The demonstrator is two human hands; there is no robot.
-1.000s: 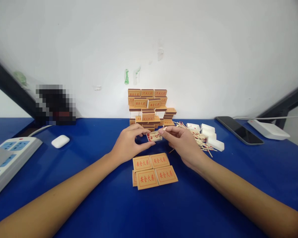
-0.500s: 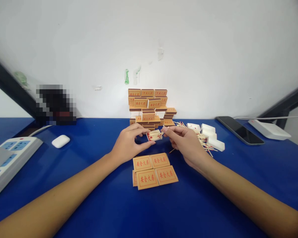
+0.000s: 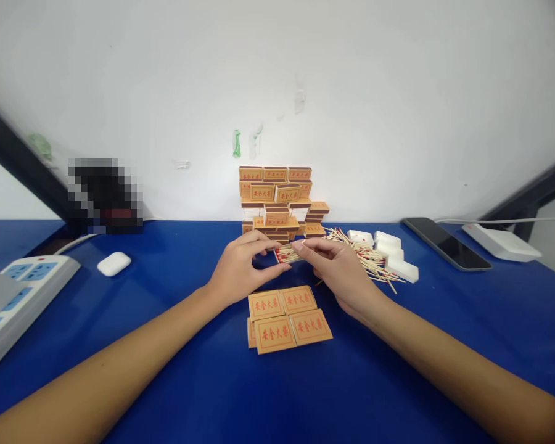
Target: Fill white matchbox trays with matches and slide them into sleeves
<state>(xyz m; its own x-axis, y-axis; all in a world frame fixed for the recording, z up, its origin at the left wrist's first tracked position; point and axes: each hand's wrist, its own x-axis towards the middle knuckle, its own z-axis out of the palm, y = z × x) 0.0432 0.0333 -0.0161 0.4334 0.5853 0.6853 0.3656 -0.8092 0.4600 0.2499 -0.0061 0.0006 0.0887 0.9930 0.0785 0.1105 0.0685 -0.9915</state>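
Note:
My left hand (image 3: 240, 268) pinches a small white tray of red-tipped matches (image 3: 285, 254) just above the blue table (image 3: 176, 370). My right hand (image 3: 337, 268) is closed at the tray's right end, its fingertips over the matches. Several orange matchbox sleeves (image 3: 284, 317) lie flat in a block just in front of both hands. Behind the hands, a stack of orange matchboxes (image 3: 277, 200) stands against the white wall. A heap of loose matches (image 3: 367, 258) and white inner trays (image 3: 393, 256) lies to the right of my right hand.
A white earbud case (image 3: 113, 263) and a white power strip (image 3: 13, 296) sit at the left. A black phone (image 3: 446, 243) and a white flat device (image 3: 499, 241) lie at the far right. A dark pixelated object (image 3: 104, 194) stands by the wall at left.
My right hand's fingers have moved left over the match tray. The left hand and the tray have stayed in place.

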